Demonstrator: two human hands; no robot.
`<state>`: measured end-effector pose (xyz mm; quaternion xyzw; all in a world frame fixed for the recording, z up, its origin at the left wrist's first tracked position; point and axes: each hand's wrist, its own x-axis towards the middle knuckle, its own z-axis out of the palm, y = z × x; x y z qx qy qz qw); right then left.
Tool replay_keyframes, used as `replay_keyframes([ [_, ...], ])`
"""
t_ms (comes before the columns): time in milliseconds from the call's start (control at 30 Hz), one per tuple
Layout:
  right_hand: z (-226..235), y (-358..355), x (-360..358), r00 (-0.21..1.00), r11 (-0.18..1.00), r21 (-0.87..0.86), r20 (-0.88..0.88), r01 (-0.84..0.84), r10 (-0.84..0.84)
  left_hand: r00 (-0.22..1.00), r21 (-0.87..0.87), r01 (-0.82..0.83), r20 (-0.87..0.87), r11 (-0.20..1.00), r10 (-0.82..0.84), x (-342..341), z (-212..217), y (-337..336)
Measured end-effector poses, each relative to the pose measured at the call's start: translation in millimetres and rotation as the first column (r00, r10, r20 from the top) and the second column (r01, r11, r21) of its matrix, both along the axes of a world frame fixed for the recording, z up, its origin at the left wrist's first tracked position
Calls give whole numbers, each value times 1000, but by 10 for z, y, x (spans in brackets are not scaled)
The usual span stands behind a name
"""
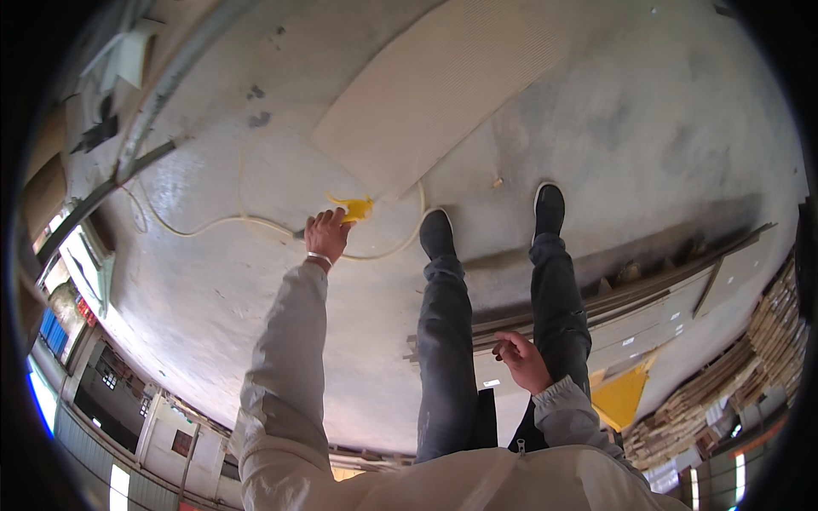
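My left hand is stretched out over the floor, its fingers closed round a yellow air tool. The grip hides part of that tool, and its exact kind is unclear. A pale yellow air hose reaches the tool from the left, and more of it loops on the floor near my left shoe. My right hand hangs in front of my right thigh with its fingers curled in and no object visible in them.
A long tan corrugated sheet lies on the concrete floor ahead. Long boards are stacked by my legs, near a yellow panel. Piled timber stands at the right. A metal frame rises at the left.
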<state>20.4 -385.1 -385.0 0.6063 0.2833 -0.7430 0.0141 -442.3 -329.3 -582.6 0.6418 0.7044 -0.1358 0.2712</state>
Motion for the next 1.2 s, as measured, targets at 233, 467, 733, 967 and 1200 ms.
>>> replay_keyframes([
  [233, 555, -11, 162, 999, 989, 145, -7, -32, 33, 945, 605, -90, -198, 791, 259, 227, 2387, 1298],
  [467, 1824, 850, -550, 839, 956, 88, -507, 281, -200, 642, -59, -443, 675, 895, 362, 1611, 4254, 588],
  [733, 2578, 1660, -1454, 640, 838, -259, -549, 480, -537, 628, 206, -552, 740, 808, 241, 2306, 5037, 308],
  [967, 2608, 2998, -1070, 527, 619, 0, -523, 786, -669, 957, 1, -82, 280, 997, 78, 1267, 5560, -308],
  [1200, 3554, 3816, -1262, 422, 414, 148, -552, 898, -719, 913, 514, -372, 353, 773, 205, 814, 5688, -517],
])
